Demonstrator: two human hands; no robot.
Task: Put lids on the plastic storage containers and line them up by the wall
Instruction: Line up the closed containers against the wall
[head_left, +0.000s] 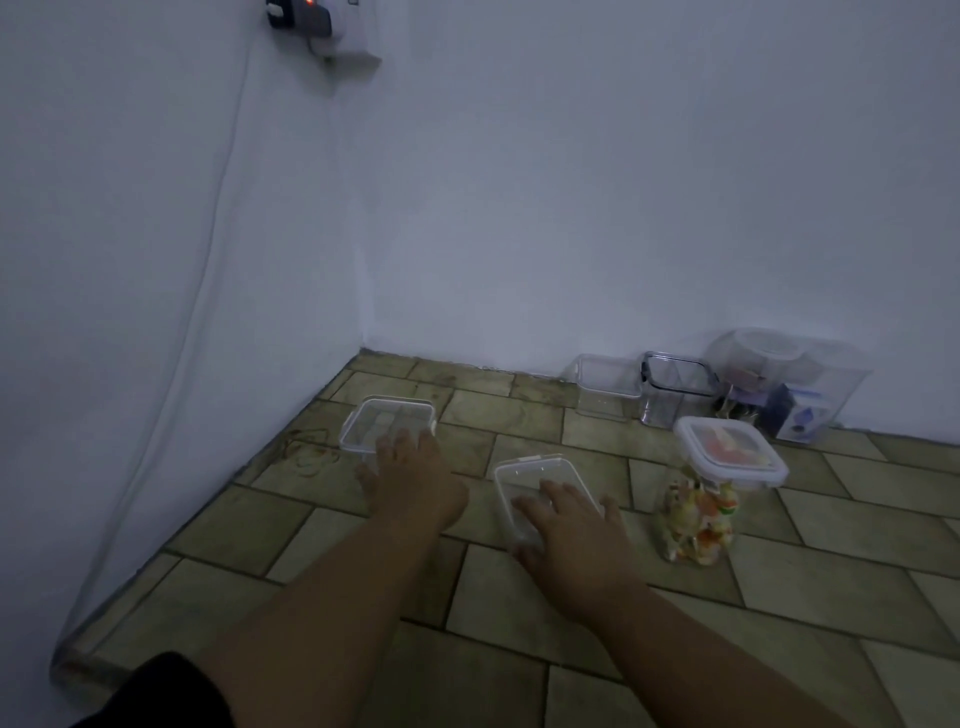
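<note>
Lidded container (698, 514) of colourful pieces, upright

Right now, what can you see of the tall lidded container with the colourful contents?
The tall clear container looks like transparent plastic, squarish, filled with orange, yellow and white pieces. Its clear lid with white rim is on. It stands on the tiled floor, right of the right hand and clear of it; nothing else touches it.

Two hands (410, 467) are counted, four upright containers (605, 384) to the right, and two low clear tubs (379, 418) nearer.
</note>
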